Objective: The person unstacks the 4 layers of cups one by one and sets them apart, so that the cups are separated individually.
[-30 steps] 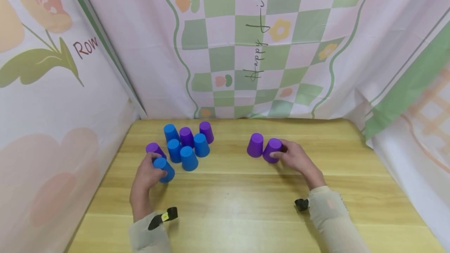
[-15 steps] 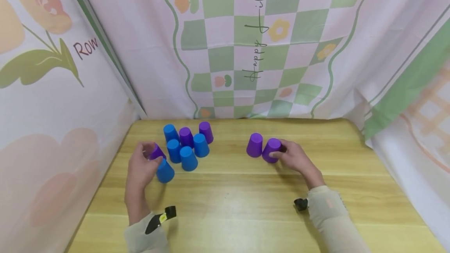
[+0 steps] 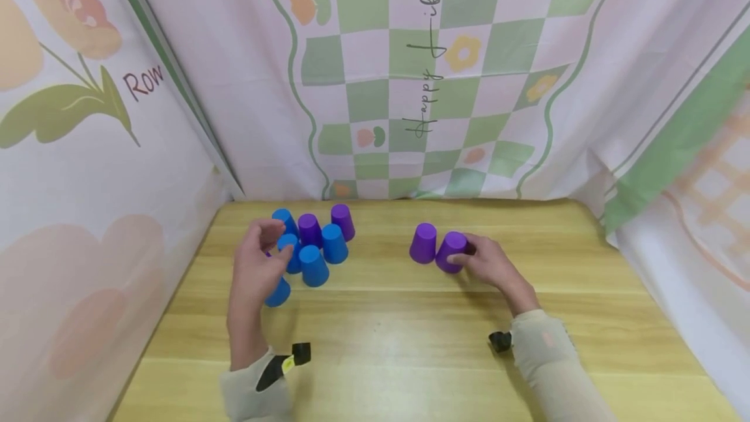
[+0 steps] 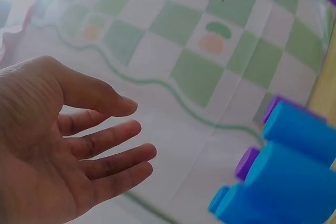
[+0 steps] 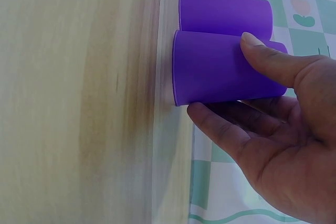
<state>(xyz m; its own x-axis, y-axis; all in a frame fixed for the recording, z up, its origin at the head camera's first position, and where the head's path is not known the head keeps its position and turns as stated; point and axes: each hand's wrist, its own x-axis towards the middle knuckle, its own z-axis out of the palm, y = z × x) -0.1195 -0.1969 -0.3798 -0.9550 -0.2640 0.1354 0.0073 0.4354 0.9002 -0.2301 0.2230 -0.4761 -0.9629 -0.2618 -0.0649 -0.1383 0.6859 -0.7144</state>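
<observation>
My left hand point(image 3: 256, 267) hovers over the left group of upturned cups, thumb and fingers apart with nothing between them; the left wrist view shows its bare palm point(image 4: 58, 150). Beneath it, a front blue cup point(image 3: 278, 293) is partly covered, and a purple cup behind that is nearly all hidden. Close by its thumb stands another blue cup point(image 3: 291, 259). On the right, my right hand point(image 3: 491, 267) grips an upturned purple cup point(image 5: 220, 72), thumb on one side and fingers on the other. A second purple cup point(image 3: 424, 243) stands right beside it.
Around the left group stand a front blue cup point(image 3: 314, 266), a blue cup point(image 3: 334, 244) behind it, purple cups point(image 3: 342, 223) and a far blue cup point(image 3: 282, 217). The wooden table point(image 3: 381, 344) meets a patterned curtain point(image 3: 369, 99) at the back and another at each side.
My left hand has let go of the front blue cup, then lifted and moved forward over the group. My right hand stays on its purple cup.
</observation>
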